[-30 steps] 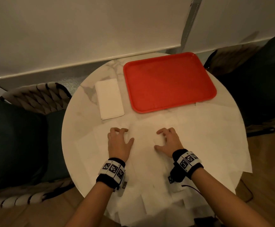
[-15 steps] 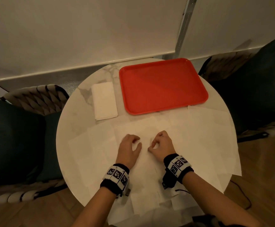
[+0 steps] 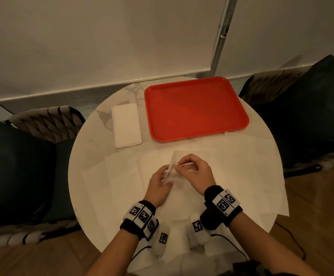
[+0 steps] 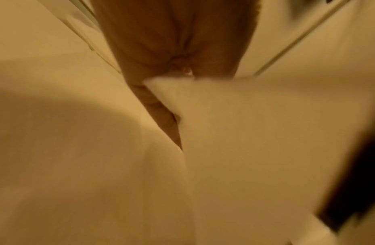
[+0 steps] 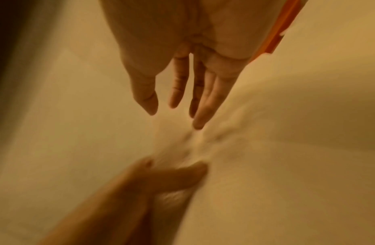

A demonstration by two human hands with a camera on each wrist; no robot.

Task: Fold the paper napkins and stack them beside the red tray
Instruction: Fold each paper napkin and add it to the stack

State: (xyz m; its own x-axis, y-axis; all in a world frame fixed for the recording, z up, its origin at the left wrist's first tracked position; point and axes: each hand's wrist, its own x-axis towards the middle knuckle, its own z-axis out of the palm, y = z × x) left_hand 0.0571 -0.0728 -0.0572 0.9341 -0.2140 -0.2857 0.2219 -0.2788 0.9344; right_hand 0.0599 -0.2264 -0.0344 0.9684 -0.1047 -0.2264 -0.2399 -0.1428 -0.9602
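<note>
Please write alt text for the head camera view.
Two hands, left hand and right hand, lift one paper napkin from loose napkins on a round table. Beyond lie folded napkins beside a red tray.

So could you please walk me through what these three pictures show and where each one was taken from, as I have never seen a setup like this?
No machine here: a person works with bare hands, wearing a camera on the head and one on each wrist. The head view looks down on a round table with a red tray, a stack of folded napkins to its left, and unfolded napkins spread in front. The left hand and right hand pinch one napkin and lift its edge. The two blurry pictures are the wrist views: each looks along its own hand at fingers and white paper.
</note>
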